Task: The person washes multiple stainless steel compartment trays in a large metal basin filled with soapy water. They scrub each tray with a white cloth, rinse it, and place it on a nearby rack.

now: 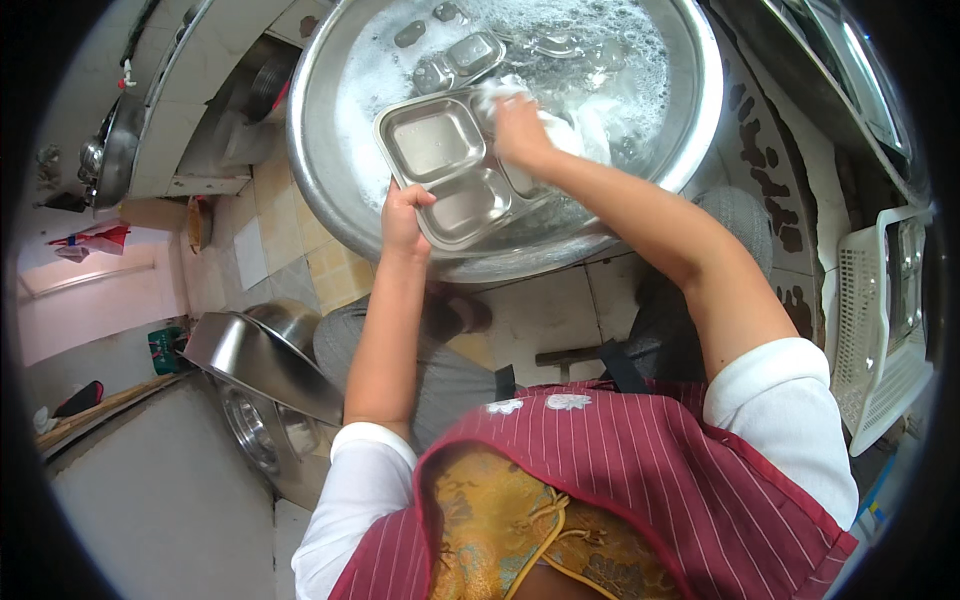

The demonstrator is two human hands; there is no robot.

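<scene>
My left hand (405, 217) grips the lower left edge of a stainless steel compartment tray (469, 204), its thumb over the rim. The tray is tilted above soapy water in a large round metal basin (319, 176). At the tray's upper right, my right hand (519, 129) presses a wet white cloth (504, 88) against it; hand and cloth are slightly blurred. More white cloth (592, 131) trails in the water to the right. Another metal compartment tray (476, 54) lies partly under the suds behind the held one, most of it hidden.
A white plastic basket (859, 322) holding metal trays (906, 262) stands at the right. Metal vessels (255, 360) lean on the floor at the lower left. Beyond the basin, a tiled counter (176, 97) runs along the upper left. My knees are close to the basin's near side.
</scene>
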